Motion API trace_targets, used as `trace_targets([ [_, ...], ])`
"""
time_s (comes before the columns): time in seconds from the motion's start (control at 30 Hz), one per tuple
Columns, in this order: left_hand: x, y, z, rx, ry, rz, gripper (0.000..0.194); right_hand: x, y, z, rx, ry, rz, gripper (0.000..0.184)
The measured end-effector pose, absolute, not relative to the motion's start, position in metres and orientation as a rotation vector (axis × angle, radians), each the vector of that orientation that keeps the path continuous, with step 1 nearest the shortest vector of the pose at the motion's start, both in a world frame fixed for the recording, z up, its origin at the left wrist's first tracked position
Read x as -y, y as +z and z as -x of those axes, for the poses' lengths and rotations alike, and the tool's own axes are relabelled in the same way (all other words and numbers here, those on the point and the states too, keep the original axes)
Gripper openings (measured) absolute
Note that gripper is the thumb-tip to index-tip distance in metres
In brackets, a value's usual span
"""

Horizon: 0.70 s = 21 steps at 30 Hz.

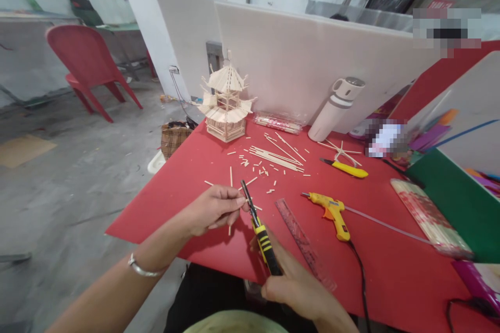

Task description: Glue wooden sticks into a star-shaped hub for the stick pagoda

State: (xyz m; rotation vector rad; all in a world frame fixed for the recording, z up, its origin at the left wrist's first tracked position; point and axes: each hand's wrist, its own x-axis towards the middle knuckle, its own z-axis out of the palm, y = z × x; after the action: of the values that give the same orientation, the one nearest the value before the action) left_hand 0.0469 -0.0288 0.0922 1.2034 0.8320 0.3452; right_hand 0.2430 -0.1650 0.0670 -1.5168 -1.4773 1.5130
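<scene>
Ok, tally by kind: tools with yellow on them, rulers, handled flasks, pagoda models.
Tools with yellow: 3 (glue gun, yellow-handled tool, pliers in the right hand)
Ruler: 1
Handled flask: 1
Pagoda model: 1
Total: 6

Slim pliers (pixel 258 227) aslant, yellow-and-black handles

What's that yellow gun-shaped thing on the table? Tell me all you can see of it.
It looks like a glue gun: a yellow, apparently plastic body with an orange trigger and a thin, dark nozzle pointing left. It lies on its side on the red tabletop. A pale, translucent rod runs from its back toward the right, and a black cord trails from its handle to the near edge. Neither hand touches it.
</scene>
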Motion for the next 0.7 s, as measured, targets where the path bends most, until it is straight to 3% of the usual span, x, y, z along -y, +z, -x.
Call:
trace_targets([
  [0.2,0.030,0.098,-0.045,-0.860,0.335,-1.216,0.038,0.165,0.073,-0.240,1.391,1.679,1.522,0.072],
  [0.4,0.029,0.093,-0.044,-0.870,0.341,-1.282,0.046,0.172,0.068,-0.239,1.216,1.706,1.490,0.076],
  [0.57,0.029,0.082,-0.046,-0.843,0.395,-1.297,0.048,0.174,0.059,-0.227,0.901,1.815,1.291,0.054],
  [0.7,0.024,0.069,-0.047,-0.851,0.500,-1.220,0.045,0.164,0.053,-0.217,0.609,1.923,1.084,0.062],
])
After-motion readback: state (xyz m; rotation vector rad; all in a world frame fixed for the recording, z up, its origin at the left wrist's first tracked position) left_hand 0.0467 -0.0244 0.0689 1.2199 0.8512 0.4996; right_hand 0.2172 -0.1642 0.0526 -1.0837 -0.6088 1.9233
